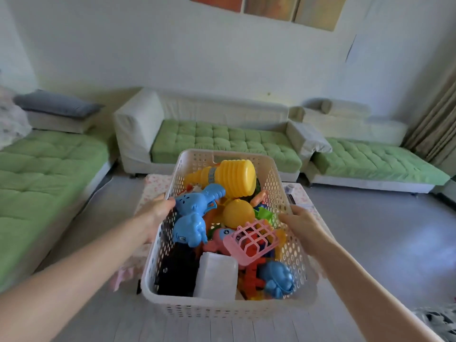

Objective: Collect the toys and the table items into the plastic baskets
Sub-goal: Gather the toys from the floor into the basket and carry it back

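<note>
Left hand (158,215): grips the left long wall of the basket (222,309); fingers curl over the rim, tips just beside the blue elephant toy (197,202)
Right hand (304,224): holds the opposite long wall; thumb lies along the rim; the other fingers are hidden behind the wall
Basket: white perforated plastic, heaped with toys; held between both hands, its far end over the table (154,186); whether it touches the table cannot be told
Far end of basket: yellow toy hammer (234,176) lying on its side, head toward the right wall
Middle: yellow ball (238,213) just beside the elephant; pink toy basket (251,240) tilted on top of the pile
Near end: white box (217,275) upright against the near wall; black item (177,270) to its left; blue toy (278,280) in the right corner; orange pieces (254,275) between box and blue toy
Table: low, covered in a floral cloth
Behind: sofa (222,139) with green cushions; grey pillow (56,104) at the left
</note>
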Tool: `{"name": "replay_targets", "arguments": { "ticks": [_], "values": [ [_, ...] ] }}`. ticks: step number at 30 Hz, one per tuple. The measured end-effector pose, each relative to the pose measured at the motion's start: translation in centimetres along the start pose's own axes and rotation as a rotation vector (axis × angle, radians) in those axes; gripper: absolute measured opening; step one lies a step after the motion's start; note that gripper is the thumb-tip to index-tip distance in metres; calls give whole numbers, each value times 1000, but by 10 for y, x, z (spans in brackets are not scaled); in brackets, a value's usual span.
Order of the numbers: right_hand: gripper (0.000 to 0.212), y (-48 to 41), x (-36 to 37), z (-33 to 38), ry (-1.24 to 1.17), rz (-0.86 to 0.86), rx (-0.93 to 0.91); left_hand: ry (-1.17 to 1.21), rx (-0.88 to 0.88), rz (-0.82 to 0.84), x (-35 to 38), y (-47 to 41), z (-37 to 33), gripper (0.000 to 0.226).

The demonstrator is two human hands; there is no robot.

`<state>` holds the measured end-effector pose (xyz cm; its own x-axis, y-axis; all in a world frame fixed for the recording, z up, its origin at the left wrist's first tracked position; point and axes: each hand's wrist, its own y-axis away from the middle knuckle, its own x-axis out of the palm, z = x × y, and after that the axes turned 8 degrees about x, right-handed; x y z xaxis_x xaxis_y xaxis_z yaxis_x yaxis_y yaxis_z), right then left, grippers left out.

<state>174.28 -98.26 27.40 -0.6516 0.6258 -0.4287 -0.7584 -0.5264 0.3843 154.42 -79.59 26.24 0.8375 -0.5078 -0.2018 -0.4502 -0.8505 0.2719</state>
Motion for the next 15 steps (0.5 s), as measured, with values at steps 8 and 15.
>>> {"name": "replay_targets", "arguments": {
  "ticks": [8,15],
  "values": [
    [20,-3,61,68,26,57,-117,63,79,-90,-71,-13,-24,34],
    [20,-25,159,115,-14,96,-124,-32,99,-90,-172,-83,-12,39]
  ]
}}
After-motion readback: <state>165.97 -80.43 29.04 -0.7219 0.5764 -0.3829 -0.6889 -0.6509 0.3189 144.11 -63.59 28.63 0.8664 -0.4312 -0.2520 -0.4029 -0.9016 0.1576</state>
